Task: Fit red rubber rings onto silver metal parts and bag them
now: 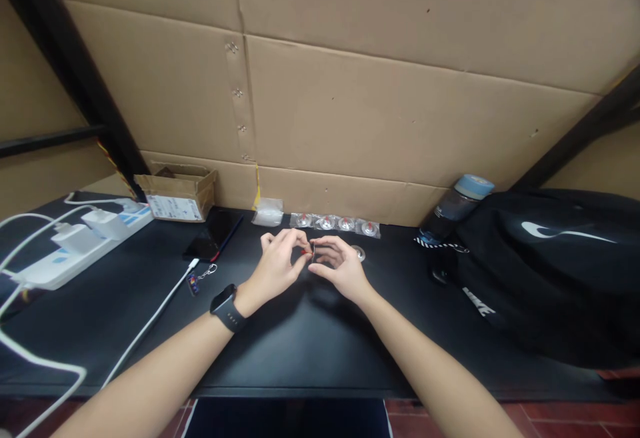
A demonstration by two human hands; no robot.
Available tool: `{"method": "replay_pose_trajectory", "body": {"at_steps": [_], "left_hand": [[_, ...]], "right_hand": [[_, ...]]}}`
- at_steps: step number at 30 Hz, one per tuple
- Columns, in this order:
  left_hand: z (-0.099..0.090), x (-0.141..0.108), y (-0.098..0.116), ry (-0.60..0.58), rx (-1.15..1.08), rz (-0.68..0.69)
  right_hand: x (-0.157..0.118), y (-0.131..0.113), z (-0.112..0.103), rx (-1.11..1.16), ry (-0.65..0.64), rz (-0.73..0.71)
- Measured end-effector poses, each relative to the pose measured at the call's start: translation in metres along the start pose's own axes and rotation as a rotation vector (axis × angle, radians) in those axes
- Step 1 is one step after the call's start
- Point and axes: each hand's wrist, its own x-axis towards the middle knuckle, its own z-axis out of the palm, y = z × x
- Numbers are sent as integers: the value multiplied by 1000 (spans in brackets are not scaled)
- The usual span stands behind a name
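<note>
Above the black table, my left hand (285, 255) and my right hand (340, 263) meet fingertip to fingertip. My left fingers pinch a small red piece (303, 251), mostly covered by them. Between the thumb and fingers of my right hand is a thin round disc (313, 251), seen nearly edge-on; it touches or almost touches the red piece. Behind my right hand a clear, silvery round disc (359, 253) lies on the table, partly hidden. Farther back, several clear bags (327, 223) sit in a row, each with a shiny round piece with a red centre.
On the left are a white power strip (75, 251) with cables, an open cardboard box (177, 195), a phone (213, 235) and a keyring (194, 283). A clear packet (269, 213) rests against the cardboard wall (350, 125). To the right stand a bottle (457, 205) and a black bag (550, 271).
</note>
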Motion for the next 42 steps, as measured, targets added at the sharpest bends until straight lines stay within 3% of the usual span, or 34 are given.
{"method": "replay_pose_trajectory", "body": {"at_steps": [11,16,20,26,31,33,38,42], "left_hand": [[4,-2,0,108,31,38],[2,-2,-2,153,27,75],[2,-2,-1,151,30,96],[-1,-2,-3,57,-80,98],[4,-3,-8,-205,-106,140],[6,-2,-10,-250,-121,132],[-7,3,-28,-244,-56,142],[-22,7,-56,-411,72,166]], "right_hand": [[0,2,1,3,-5,65],[1,-2,-3,-83,-97,27],[1,0,-4,-144,-78,-24],[-1,-11,-8,-487,-71,-169],[0,-17,-14,-706,-39,-319],[0,-15,-17,-761,-34,-347],[0,-12,-24,-936,-92,-308],[2,-5,-35,-1088,-155,-194]]}}
